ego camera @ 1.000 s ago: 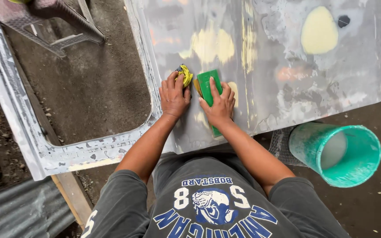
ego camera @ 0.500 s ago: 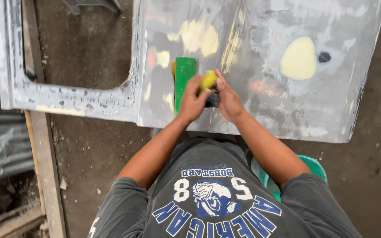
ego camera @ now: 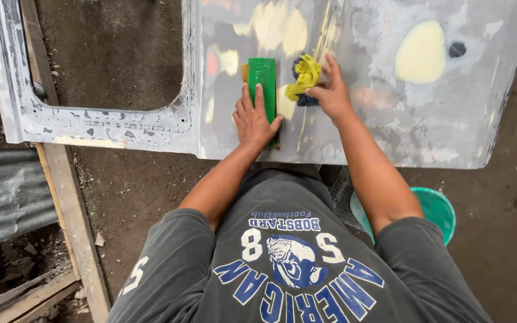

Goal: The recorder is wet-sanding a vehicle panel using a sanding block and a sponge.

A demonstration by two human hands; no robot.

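Left hand [ego camera: 256, 119] pressed flat on green sanding block [ego camera: 262, 75] near the lower edge of grey car door panel [ego camera: 390, 113], right hand [ego camera: 330, 93] beside it gripping bunched yellow cloth [ego camera: 304, 76], teal bucket [ego camera: 438, 209] below the panel

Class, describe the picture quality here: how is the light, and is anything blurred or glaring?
Head view: soft, even daylight with faint shadows; mild sheen on the grey car door panel; left hand on the green sanding block and right hand with yellow cloth are sharp.
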